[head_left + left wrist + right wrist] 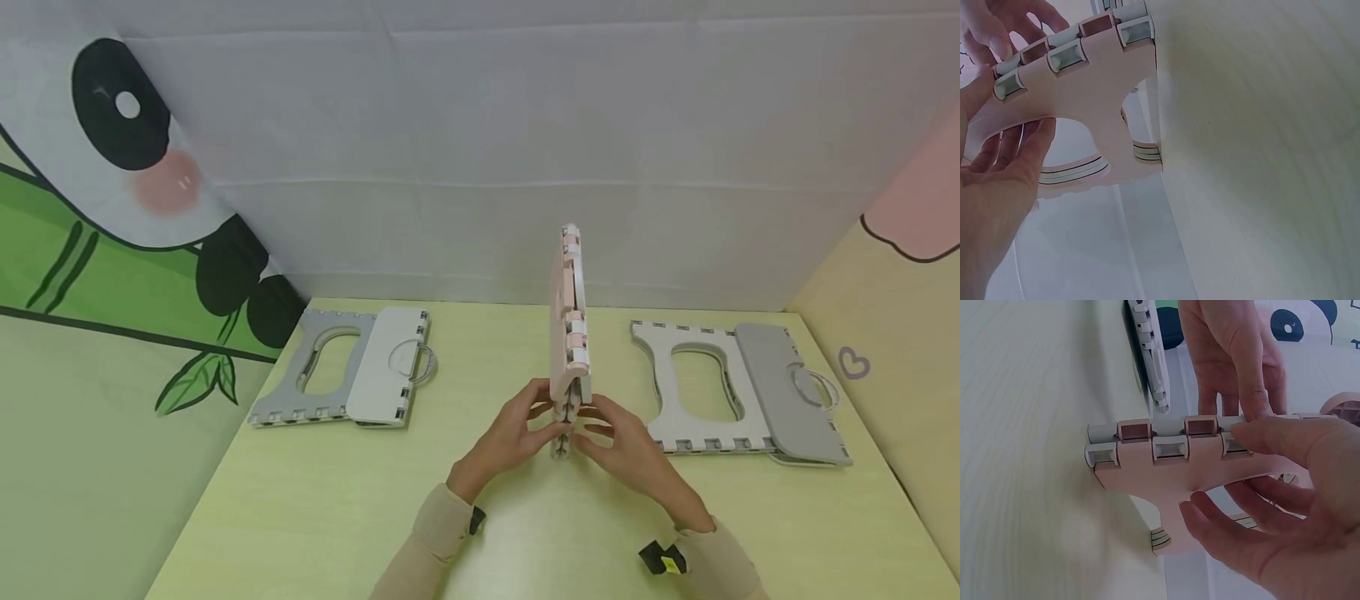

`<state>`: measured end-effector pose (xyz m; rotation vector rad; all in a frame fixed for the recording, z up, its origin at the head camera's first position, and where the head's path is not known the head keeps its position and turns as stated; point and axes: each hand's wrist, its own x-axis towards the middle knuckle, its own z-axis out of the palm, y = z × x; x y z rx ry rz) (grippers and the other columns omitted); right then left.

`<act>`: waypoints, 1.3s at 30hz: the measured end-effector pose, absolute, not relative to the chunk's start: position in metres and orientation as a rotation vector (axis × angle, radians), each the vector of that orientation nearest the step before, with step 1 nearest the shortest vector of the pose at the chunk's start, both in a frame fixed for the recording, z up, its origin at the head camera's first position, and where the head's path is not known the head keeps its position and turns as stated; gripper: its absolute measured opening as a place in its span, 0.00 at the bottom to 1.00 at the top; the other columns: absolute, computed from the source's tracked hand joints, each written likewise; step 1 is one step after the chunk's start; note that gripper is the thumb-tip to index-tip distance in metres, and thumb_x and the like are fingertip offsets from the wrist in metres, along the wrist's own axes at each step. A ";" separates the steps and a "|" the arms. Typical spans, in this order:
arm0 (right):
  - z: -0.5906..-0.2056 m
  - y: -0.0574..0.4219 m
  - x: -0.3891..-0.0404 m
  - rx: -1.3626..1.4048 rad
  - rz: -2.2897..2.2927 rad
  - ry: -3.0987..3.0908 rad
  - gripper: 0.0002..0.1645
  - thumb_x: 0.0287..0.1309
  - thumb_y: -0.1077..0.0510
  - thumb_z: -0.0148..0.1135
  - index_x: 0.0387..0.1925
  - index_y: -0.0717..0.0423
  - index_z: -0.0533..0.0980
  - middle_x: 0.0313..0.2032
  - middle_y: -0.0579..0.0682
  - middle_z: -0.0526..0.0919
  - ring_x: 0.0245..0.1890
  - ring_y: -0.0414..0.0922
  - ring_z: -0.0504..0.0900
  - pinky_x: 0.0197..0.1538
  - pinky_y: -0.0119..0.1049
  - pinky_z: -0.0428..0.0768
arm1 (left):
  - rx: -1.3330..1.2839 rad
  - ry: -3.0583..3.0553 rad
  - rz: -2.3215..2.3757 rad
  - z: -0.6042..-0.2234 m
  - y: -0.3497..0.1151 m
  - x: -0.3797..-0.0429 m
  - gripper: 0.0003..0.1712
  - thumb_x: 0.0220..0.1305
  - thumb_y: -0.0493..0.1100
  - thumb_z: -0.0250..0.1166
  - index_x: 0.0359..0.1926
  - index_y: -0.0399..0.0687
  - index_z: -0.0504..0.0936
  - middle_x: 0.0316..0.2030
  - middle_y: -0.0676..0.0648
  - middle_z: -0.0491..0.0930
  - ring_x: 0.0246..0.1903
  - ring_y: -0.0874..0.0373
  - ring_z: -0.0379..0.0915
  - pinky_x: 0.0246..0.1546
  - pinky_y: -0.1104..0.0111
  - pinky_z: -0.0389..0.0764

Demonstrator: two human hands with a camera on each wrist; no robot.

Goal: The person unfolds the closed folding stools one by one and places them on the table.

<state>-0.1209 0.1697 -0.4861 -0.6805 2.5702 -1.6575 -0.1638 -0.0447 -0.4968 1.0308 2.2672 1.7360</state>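
Observation:
A pink and white folding stool (567, 325) stands on edge, folded nearly flat, at the middle of the table. From its left side my left hand (517, 429) grips the lower part, thumb at the near edge. My right hand (626, 450) holds the same part from the right. In the left wrist view, the left hand's fingers reach into the opening of the pink leg panel (1072, 94). The right wrist view shows my right thumb (1272, 432) on the hinged edge, with fingers around the panel's opening.
A grey and white folding stool (390, 367) lies flat on the table (480, 500) at the left. Another one, white with a grey top (787, 392), lies flat at the right. Behind the table rises a pale cloth backdrop (480, 167).

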 end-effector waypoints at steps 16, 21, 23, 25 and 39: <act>-0.497 0.160 -0.118 -0.641 -1.722 2.639 0.32 0.60 0.68 0.73 0.64 0.61 0.72 0.58 0.58 0.79 0.61 0.58 0.79 0.59 0.45 0.82 | 1.039 2.297 1.765 -0.501 -0.045 -0.162 0.30 0.67 0.38 0.71 0.66 0.42 0.69 0.58 0.44 0.76 0.60 0.52 0.73 0.63 0.58 0.77; -0.497 0.158 -0.118 -0.667 -1.719 2.708 0.30 0.58 0.69 0.73 0.62 0.62 0.74 0.57 0.57 0.80 0.60 0.57 0.79 0.60 0.44 0.82 | 1.066 2.328 1.762 -0.501 -0.045 -0.161 0.30 0.67 0.38 0.71 0.65 0.43 0.68 0.59 0.45 0.74 0.60 0.52 0.73 0.62 0.60 0.77; -0.497 0.157 -0.119 -0.659 -1.728 2.719 0.30 0.58 0.70 0.73 0.61 0.62 0.74 0.57 0.57 0.80 0.60 0.58 0.79 0.60 0.43 0.82 | 1.070 2.327 1.767 -0.501 -0.045 -0.161 0.30 0.67 0.38 0.71 0.65 0.43 0.69 0.59 0.45 0.74 0.60 0.51 0.73 0.62 0.60 0.77; -0.497 0.157 -0.119 -0.656 -1.742 2.718 0.31 0.57 0.71 0.73 0.61 0.62 0.74 0.57 0.57 0.79 0.60 0.58 0.79 0.59 0.42 0.82 | 1.071 2.323 1.771 -0.501 -0.045 -0.161 0.30 0.66 0.38 0.72 0.65 0.43 0.69 0.59 0.45 0.74 0.60 0.51 0.73 0.62 0.60 0.77; -0.498 0.157 -0.122 -0.708 -1.796 2.709 0.35 0.53 0.74 0.74 0.62 0.62 0.73 0.58 0.57 0.79 0.59 0.57 0.79 0.58 0.41 0.82 | 1.059 2.334 1.761 -0.500 -0.045 -0.160 0.30 0.66 0.38 0.72 0.65 0.41 0.69 0.59 0.44 0.74 0.60 0.51 0.73 0.62 0.60 0.78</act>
